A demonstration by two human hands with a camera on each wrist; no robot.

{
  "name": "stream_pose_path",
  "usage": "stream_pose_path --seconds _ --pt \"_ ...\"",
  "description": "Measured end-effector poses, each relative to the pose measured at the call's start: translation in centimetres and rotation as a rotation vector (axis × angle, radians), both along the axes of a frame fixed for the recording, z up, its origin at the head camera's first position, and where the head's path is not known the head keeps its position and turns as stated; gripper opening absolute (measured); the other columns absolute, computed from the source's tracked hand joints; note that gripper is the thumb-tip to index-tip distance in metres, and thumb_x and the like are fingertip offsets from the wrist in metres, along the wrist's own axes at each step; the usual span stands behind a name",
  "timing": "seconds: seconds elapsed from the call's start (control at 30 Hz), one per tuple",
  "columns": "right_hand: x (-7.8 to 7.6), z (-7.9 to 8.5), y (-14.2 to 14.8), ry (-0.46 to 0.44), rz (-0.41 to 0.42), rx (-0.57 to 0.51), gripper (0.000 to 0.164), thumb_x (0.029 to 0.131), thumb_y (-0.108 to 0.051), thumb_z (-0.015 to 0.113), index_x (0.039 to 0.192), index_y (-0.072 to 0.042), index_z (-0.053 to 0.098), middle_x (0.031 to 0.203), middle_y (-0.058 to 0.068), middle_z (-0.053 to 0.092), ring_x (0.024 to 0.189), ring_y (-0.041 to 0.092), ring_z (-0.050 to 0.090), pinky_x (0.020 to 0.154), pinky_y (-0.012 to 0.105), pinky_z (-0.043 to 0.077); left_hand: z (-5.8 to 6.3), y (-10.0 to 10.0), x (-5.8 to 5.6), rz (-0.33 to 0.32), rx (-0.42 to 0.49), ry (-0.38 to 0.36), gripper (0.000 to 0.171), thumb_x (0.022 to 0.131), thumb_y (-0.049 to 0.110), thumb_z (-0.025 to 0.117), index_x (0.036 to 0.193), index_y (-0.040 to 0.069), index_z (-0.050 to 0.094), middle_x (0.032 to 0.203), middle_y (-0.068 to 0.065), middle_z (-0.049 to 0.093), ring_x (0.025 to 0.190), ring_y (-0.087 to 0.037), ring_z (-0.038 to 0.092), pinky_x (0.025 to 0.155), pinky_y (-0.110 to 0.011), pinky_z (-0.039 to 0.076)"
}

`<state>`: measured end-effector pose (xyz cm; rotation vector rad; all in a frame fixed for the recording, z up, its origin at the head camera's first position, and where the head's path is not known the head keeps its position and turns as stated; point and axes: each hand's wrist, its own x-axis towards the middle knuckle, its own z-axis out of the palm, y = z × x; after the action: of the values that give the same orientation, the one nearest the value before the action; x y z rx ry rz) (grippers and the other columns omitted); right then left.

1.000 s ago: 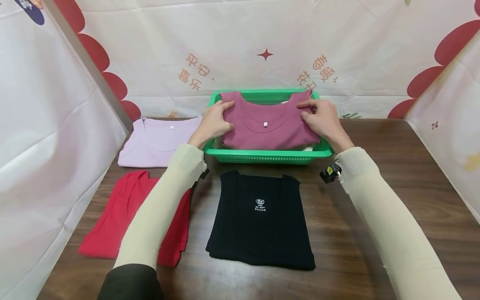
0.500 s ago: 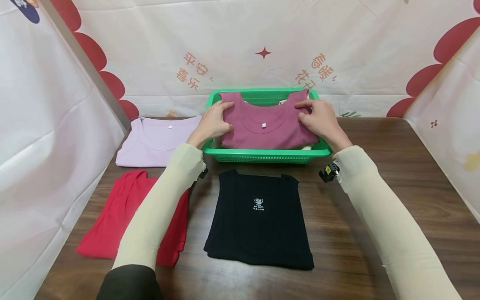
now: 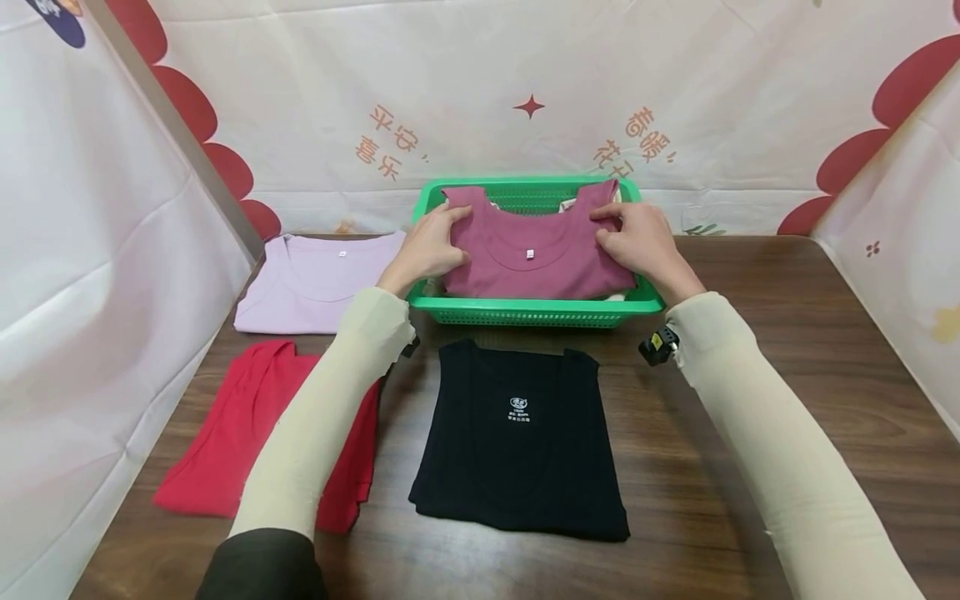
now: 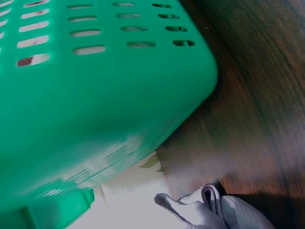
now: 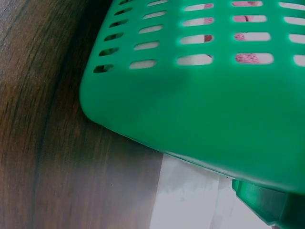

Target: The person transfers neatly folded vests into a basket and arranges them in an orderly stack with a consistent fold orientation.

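A folded rose-pink tank top [image 3: 536, 271] with a small white neck label lies in the green plastic basket [image 3: 536, 306]. My left hand [image 3: 429, 246] holds it near the left shoulder, thumb and fingers on the cloth. At its right shoulder my right hand [image 3: 643, 242] pinches the fabric between thumb and index finger. Pale cloth shows beneath and behind the pink top. Neither wrist view includes a hand; the basket's slotted wall [image 4: 105, 100] fills much of the left one, and the right one shows its other end [image 5: 200, 105].
On the wooden table [image 3: 787, 350], a folded black tank top [image 3: 525, 458] lies in front of the basket. Folded lilac [image 3: 315, 283] and red [image 3: 255, 425] tops lie to the left, the red one partly under my left forearm. A white printed cloth hangs behind.
The pink top's neckline has sunk slightly, baring a little more pale cloth behind it. Both hands stay at its shoulders, almost still.
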<state>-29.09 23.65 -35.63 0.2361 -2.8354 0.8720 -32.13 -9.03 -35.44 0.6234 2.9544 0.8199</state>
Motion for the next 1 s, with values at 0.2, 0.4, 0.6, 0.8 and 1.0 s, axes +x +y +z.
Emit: stream_pose_path --seconds 0.2,0.4,0.6,0.8,1.0 --pt "0.03 0.02 -0.05 -0.004 0.001 0.013 0.044 0.093 -0.015 0.054 0.134 -0.009 0.07 0.05 0.001 0.048 0.051 0.013 0.019 0.049 0.031 0.021 -0.09 0.13 -0.11 -0.011 -0.026 0.001 0.08 0.084 0.014 0.074 0.158 0.011 0.043 0.169 -0.018 0.03 0.16 -0.031 0.023 0.127 -0.052 0.027" --pt "-0.14 0.0 -0.19 -0.026 0.015 0.047 0.044 0.094 -0.016 0.055 0.135 -0.009 0.069 0.049 0.0 0.047 0.048 0.012 0.019 0.047 0.028 0.02 -0.14 0.12 -0.07 -0.011 -0.032 0.002 0.08 0.084 0.014 0.076 0.158 0.013 0.044 0.169 -0.018 0.029 0.158 -0.031 0.026 0.126 -0.051 0.03" --pt "-0.31 0.0 -0.33 -0.034 0.033 0.095 0.046 0.094 -0.018 0.055 0.136 -0.008 0.068 0.064 0.009 0.061 0.05 0.014 0.025 0.048 0.03 0.022 -0.1 0.11 -0.03 -0.004 -0.031 0.005 0.081 0.083 0.015 0.077 0.157 0.013 0.045 0.169 -0.017 0.03 0.156 -0.033 0.031 0.124 -0.051 0.033" --pt "-0.22 0.03 -0.42 -0.039 0.036 0.136 0.046 0.095 -0.02 0.055 0.138 -0.008 0.067 0.105 0.021 0.074 0.059 0.022 0.035 0.053 0.035 0.026 -0.07 0.18 0.0 0.004 -0.027 0.0 0.08 0.084 0.017 0.077 0.157 0.013 0.045 0.169 -0.018 0.028 0.157 -0.033 0.029 0.125 -0.053 0.03" --pt "-0.12 0.01 -0.48 -0.044 0.031 0.127 0.046 0.094 -0.023 0.057 0.137 -0.01 0.068 0.074 0.014 0.068 0.054 0.018 0.032 0.051 0.033 0.025 -0.11 0.15 0.05 0.0 -0.028 -0.002 0.079 0.085 0.018 0.077 0.157 0.013 0.045 0.169 -0.018 0.03 0.156 -0.032 0.031 0.124 -0.053 0.032"
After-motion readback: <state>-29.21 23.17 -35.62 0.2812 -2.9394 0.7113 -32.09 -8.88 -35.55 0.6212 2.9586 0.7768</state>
